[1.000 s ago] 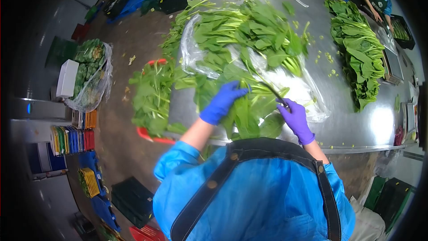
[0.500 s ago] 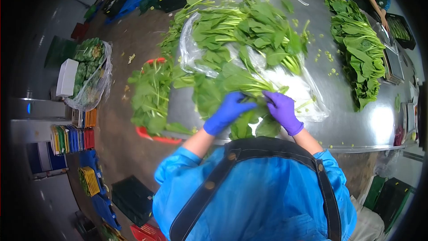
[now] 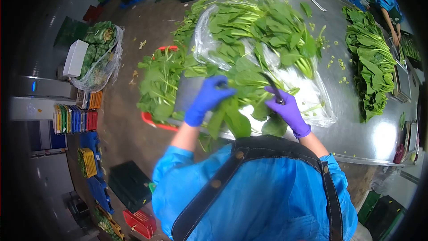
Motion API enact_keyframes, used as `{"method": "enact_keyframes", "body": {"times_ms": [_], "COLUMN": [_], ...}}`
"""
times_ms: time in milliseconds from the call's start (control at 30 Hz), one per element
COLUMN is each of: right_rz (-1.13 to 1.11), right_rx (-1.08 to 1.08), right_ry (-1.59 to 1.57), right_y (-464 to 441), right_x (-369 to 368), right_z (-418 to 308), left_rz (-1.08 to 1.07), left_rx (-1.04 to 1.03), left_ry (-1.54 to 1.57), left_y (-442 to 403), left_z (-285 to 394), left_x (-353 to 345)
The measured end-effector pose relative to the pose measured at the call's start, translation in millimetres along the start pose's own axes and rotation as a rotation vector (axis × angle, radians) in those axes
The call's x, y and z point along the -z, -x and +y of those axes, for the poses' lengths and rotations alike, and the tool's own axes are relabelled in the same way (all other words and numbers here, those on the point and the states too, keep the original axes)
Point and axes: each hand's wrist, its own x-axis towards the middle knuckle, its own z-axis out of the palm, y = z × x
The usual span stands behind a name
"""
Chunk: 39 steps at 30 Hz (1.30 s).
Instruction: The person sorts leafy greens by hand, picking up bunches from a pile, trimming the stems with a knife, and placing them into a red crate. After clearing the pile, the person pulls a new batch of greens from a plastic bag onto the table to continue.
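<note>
"On the metal bench (image 3: 356,136), before the apron (image 3: 276,144): leafy greens (image 3: 247,78), heaped on and beside clear plastic (image 3: 322,109). State of the hands?"

"Right hand (image 3: 287,109): closed around a dark tool (image 3: 277,93). Left hand (image 3: 208,98): beside loose leaves (image 3: 238,122), blurred — whether it grips one cannot be told."

"Probable handling?"

"Light and limp; leaves likely bruise or tear, and damp could make them slip — best held gently by the firmer stalks (image 3: 305,68)."

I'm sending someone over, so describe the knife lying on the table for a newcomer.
Start at the metal table. Toward its far edge, past the heaped greens, lies the knife. Its pale handle and slim silvery blade set it apart from the loose leaves beside it.
</note>
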Motion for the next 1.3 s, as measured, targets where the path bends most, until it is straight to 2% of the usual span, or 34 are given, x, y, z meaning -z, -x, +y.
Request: {"method": "enact_keyframes", "body": {"times_ms": [67,100,167,200,300,367,400,433,467,500,533,567,600,633,700,767,833,867,900,967,1100,1167,1233,1300], "right_rz": [-0.114,-0.108,-0.141,-0.142,-0.128,-0.150,-0.229,-0.308,-0.325,-0.281,-0.199,-0.129,-0.104,-0.124,-0.072,-0.083,-0.133,-0.136,-0.099,-0.054,-0.020,-0.046,-0.047,-0.070], "right_rx": [-0.032,-0.032,-0.069,0.014,0.067,0.106,0.021,-0.068,-0.029,0.031,-0.042,0.120,0.300,0.306,0.282,0.238,-0.004,-0.008,-0.076,-0.148,-0.157,-0.199,-0.197,-0.231], "right_ry": [-0.035,-0.034,0.119,0.158,0.273,0.336,0.463,0.589,0.638,0.606,0.444,0.393,0.148,0.145,-0.064,-0.106,-0.105,-0.101,-0.105,-0.105,-0.128,-0.096,-0.102,-0.106], "right_y": [-1,-3,-7,-8,-14,-24,-30,-37,-48,-56,-62,-78,-80,-80,-81,-79,-77,-73,-68,-59,-41,-33,-30,-25], "right_x": [-7,-7,-5,-1,14,27,34,38,39,31,20,13,0,-5,-16,-13,0,3,7,13,20,24,27,23], "right_z": [-2,-1,0,-2,-9,-13,-22,-28,-30,-45,-64,-63,-82,-92,-105,-87,-57,-44,-30,-3,26,28,34,28], "left_rz": [-0.106,-0.205,-0.297,-0.299,-0.375,-0.420,-0.457,-0.447,-0.308,-0.158,-0.143,-0.038,0.072,0.093,0.208,0.271,0.355,0.484,0.486,0.314,0.342,0.372,0.339,0.324], "left_rx": [-0.059,-0.006,0.011,0.010,0.080,0.145,0.022,0.022,-0.010,-0.044,-0.045,0.009,0.056,0.047,0.035,0.036,0.060,0.110,0.113,-0.010,0.003,0.049,0.070,0.076], "left_ry": [0.008,0.044,0.084,0.088,0.163,0.508,0.688,0.683,0.917,1.148,1.146,1.308,1.466,1.462,1.612,1.594,1.573,1.508,1.513,1.432,1.375,1.398,1.546,1.529], "left_y": [4,4,0,-1,-4,-2,-5,-6,-5,-3,-4,-3,0,6,14,21,25,24,23,17,3,-3,-11,-17], "left_z": [5,12,13,13,12,5,-10,-25,-28,-31,-37,-45,-50,-56,-62,-69,-75,-59,-65,-77,-52,-43,-38,-35], "left_x": [-34,-43,-54,-54,-42,-28,-16,-6,2,11,21,32,40,44,56,65,65,61,61,62,51,45,42,38]}}
